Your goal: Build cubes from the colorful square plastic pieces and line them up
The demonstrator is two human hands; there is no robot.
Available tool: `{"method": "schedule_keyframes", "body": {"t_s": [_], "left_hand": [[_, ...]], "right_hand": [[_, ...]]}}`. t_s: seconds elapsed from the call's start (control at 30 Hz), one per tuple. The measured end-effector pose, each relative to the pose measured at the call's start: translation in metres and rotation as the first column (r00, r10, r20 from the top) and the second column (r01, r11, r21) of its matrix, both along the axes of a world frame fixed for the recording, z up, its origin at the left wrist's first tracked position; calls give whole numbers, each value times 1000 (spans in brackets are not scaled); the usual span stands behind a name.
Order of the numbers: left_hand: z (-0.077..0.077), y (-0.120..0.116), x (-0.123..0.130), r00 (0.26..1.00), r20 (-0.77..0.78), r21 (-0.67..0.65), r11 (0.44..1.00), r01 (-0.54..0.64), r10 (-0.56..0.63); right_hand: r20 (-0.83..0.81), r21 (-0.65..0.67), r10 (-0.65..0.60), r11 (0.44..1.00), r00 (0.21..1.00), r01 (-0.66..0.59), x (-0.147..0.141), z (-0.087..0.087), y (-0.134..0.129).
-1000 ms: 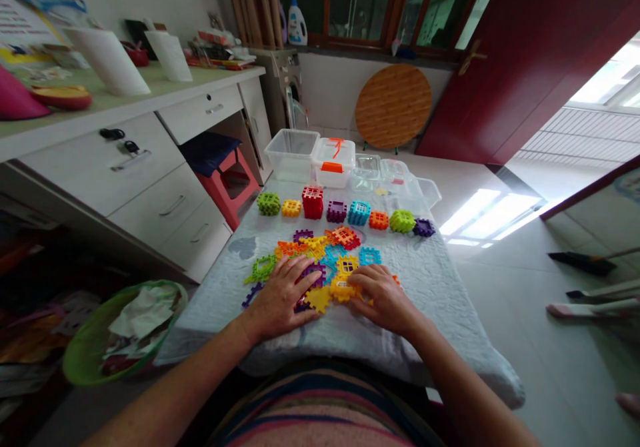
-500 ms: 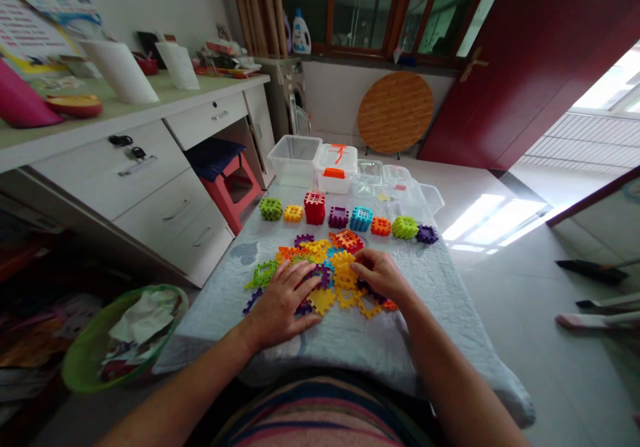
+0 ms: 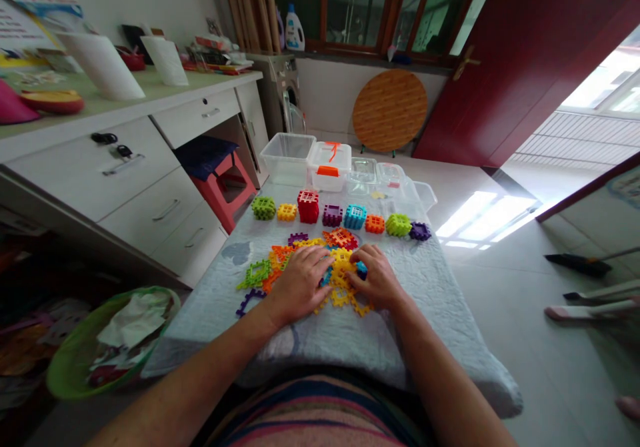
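Flat interlocking plastic pieces lie in a loose pile at the middle of the cloth-covered table. My left hand (image 3: pixel 301 283) rests over the pile's middle, its fingers spread above the pieces. My right hand (image 3: pixel 376 277) is at the pile's right side, fingers curled around the edge of yellow pieces (image 3: pixel 343 261). Left of my hands are a green piece (image 3: pixel 257 273) and a dark purple one (image 3: pixel 249 302). Orange pieces (image 3: pixel 341 237) lie beyond them. Behind the pile stands a row of assembled blocks, among them a red one (image 3: pixel 309 207) and a blue one (image 3: pixel 355 217).
Clear plastic boxes stand at the table's far end, one with an orange latch (image 3: pixel 328 171). A green basket (image 3: pixel 65 367) is on the floor at the left, near white drawers (image 3: pixel 150 193). A pink stool (image 3: pixel 227 187) stands by the desk.
My left hand has moved right over the pile, closer to my right hand, uncovering orange pieces at the left. The whole view has shifted slightly.
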State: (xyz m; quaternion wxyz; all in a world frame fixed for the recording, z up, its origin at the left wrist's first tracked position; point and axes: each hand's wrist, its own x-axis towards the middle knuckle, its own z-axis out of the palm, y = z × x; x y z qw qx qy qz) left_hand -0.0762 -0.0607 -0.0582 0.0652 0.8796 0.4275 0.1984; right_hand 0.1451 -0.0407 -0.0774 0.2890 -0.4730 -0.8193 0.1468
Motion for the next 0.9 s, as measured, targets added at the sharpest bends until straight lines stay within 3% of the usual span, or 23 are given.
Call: {"method": "schedule_keyframes", "body": {"t_s": [0.2, 0.33, 0.47, 0.6, 0.77, 0.9], "left_hand": [[-3, 6, 11, 1000, -10, -58, 998, 6, -7], [-5, 8, 13, 994, 8, -89, 990, 106, -106], [-2, 10, 16, 990, 39, -38, 990, 137, -136], [5, 12, 19, 988, 55, 22, 989, 145, -146], [12, 13, 19, 988, -32, 3, 988, 152, -152], [15, 8, 20, 983, -72, 7, 986, 168, -167]], "right_hand": [[-20, -15, -11, 1000, 1000, 10, -4, -4, 1], [-175, -62, -39, 998, 984, 28, -5, -6, 1], [-362, -216, -107, 976, 926, 28, -6, -4, 0], [-515, -343, -133, 937, 847, -61, -8, -4, 2], [-645, -468, -149, 852, 749, -234, -10, -11, 5], [-684, -500, -193, 826, 703, -260, -10, -14, 6]]}}
